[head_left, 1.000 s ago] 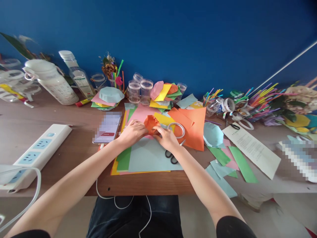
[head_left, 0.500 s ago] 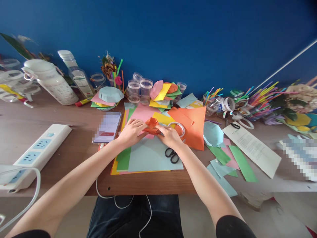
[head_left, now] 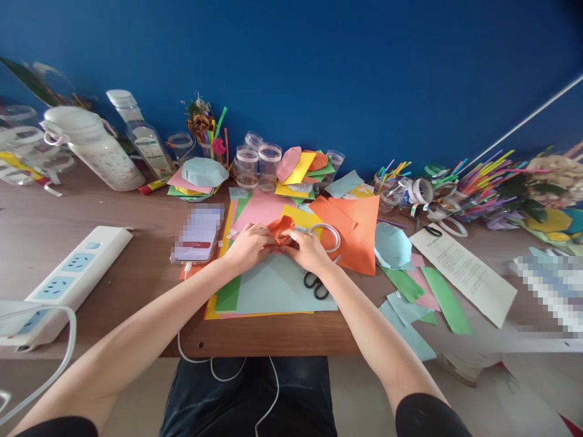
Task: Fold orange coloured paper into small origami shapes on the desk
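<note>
My left hand [head_left: 248, 247] and my right hand [head_left: 310, 250] pinch opposite sides of a crumpled, folded piece of orange paper [head_left: 281, 230] between them. Both hands rest above a stack of coloured paper, whose pale blue top sheet [head_left: 282, 291] lies under my wrists. A roll of clear tape [head_left: 327, 238] lies just beyond my right hand, and black-handled scissors [head_left: 316, 285] lie just below it. Large orange sheets [head_left: 353, 233] spread out to the right of the tape.
A phone with a blurred screen [head_left: 199, 233] lies left of the stack, and a white power strip [head_left: 77, 273] sits further left. Clear plastic cups [head_left: 257, 165], paper piles, coloured straws [head_left: 483, 191] and a printed sheet [head_left: 462, 276] crowd the desk. A white cable hangs over the front edge.
My hands have moved closer together, and the orange paper between them looks more tightly pinched and folded. The tape and scissors stay in place.
</note>
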`<control>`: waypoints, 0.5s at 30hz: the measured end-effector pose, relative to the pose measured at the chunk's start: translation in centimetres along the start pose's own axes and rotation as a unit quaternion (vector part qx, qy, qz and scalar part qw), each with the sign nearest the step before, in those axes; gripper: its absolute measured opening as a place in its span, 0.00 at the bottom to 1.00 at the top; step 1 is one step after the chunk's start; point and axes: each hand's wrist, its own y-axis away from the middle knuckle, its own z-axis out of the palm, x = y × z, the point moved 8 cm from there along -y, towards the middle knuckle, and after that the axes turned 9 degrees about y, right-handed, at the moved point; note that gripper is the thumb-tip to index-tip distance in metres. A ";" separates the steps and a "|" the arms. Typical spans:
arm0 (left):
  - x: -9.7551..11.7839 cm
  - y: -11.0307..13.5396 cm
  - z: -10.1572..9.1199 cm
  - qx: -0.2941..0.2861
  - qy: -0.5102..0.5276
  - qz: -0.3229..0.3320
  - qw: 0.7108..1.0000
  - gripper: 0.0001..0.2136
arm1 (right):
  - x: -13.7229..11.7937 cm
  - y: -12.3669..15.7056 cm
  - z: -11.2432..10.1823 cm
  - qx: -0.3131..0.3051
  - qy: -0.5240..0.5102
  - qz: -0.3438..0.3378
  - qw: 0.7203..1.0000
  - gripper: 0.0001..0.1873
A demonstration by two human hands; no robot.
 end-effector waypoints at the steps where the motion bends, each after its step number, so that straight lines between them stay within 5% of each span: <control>1: -0.1 0.1 -0.1 0.001 -0.003 -0.005 1.000 0.08 | 0.0 0.0 0.0 -0.001 0.002 0.001 1.000 0.14; 9: 0.0 0.6 -1.5 -0.009 -0.003 0.030 0.999 0.09 | -0.5 0.8 -0.1 -0.005 0.128 -0.030 0.991 0.12; 15: 0.6 0.5 -0.7 -0.021 -0.061 0.056 0.996 0.10 | -1.3 0.9 0.4 0.011 0.111 -0.077 0.991 0.13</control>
